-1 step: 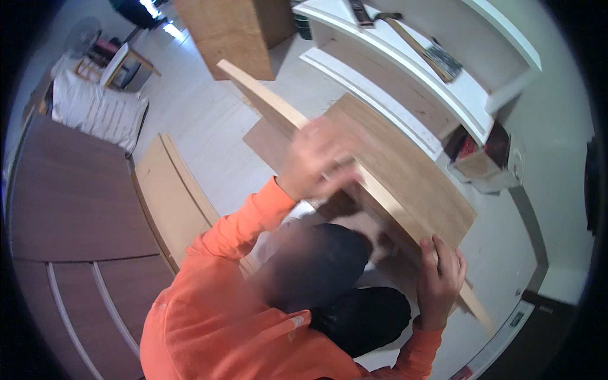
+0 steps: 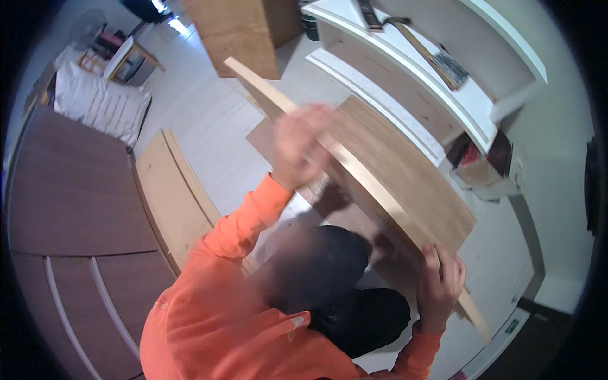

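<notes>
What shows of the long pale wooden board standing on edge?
The long pale wooden board stands narrow edge up, running upper left to lower right over a flat brown wood-grained panel. The right hand holds it near its lower end; the blurred left hand is by its upper half, contact unclear.

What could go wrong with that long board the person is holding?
The long board seems to stand on its narrow edge, so it might tip if the right hand slips. The left hand, blurred near the board's upper edge, could catch a splinter. The wooden-handled tool might fall if the white shelf unit gets knocked.
</notes>
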The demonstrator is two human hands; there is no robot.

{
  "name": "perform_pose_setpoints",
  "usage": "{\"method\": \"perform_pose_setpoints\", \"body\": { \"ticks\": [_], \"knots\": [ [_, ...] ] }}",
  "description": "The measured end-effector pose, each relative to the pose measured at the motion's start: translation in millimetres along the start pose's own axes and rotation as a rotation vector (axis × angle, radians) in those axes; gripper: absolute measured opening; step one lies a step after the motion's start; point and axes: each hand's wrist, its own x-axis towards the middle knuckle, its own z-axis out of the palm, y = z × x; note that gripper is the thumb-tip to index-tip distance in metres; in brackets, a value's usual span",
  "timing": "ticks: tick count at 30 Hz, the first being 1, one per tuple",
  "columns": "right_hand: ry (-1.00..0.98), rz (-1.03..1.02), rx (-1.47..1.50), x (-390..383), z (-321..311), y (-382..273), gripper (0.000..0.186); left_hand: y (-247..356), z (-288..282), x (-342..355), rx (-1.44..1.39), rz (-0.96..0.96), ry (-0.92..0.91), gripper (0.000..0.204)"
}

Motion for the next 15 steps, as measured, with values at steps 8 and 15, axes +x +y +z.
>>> {"method": "perform_pose_setpoints", "body": {
  "ticks": [8, 15],
  "knots": [
    [-0.127, -0.126, 0.081, 47, 9, -32, 0.05, -235, -18, -5, -0.384, -0.928, 0.765, 0.031],
    [-0.194, -0.094, 0.122, 104, 19, -82, 0.06, -284, -24, 10, -0.883, -0.944, 0.691, 0.024]
  ]
}}
